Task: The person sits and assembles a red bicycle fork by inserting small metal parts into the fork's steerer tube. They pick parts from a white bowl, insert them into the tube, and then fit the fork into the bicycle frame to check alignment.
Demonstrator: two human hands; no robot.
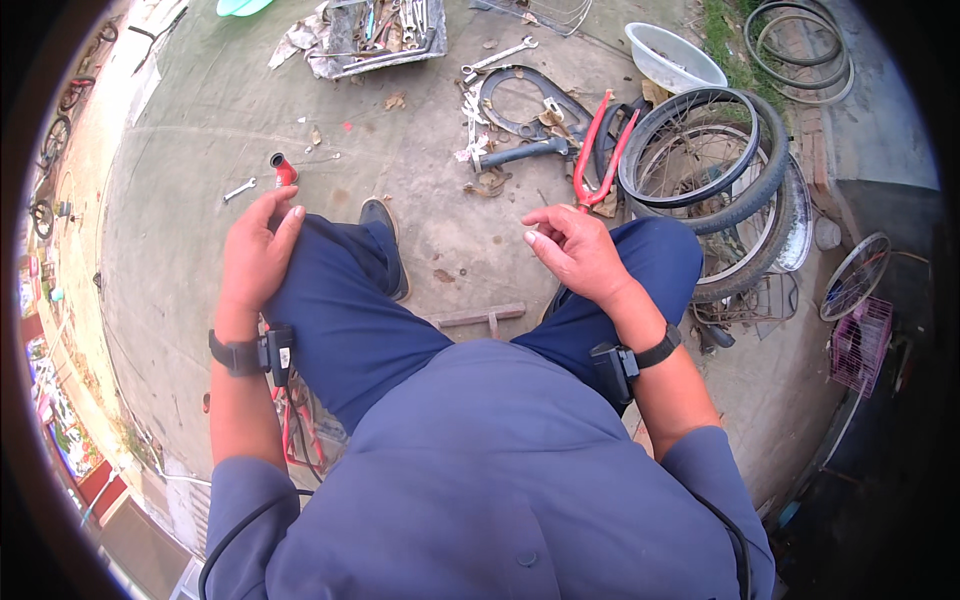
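Note:
My left hand (262,248) rests on my left knee, its thumb and fingers extended and slightly apart, with nothing in them. Just beyond its fingertips is a short red tube (285,170) with a dark opening; whether they touch, I cannot tell. A small wrench (239,190) lies on the ground to its left. Over my right thigh is my right hand (580,252), fingers loosely bent and thumb apart, nothing visible in it. Nearest to it is a red bicycle fork (600,150), its two legs pointing away from me.
Bicycle wheels and tires (770,190) are piled at right, below a white basin (675,58). A dark chain guard (525,100), a large wrench (500,58) and a dark-handled tool (522,153) lie ahead. A tool tray (436,48) is at the far side. Red frame parts (290,425) are beside my left leg.

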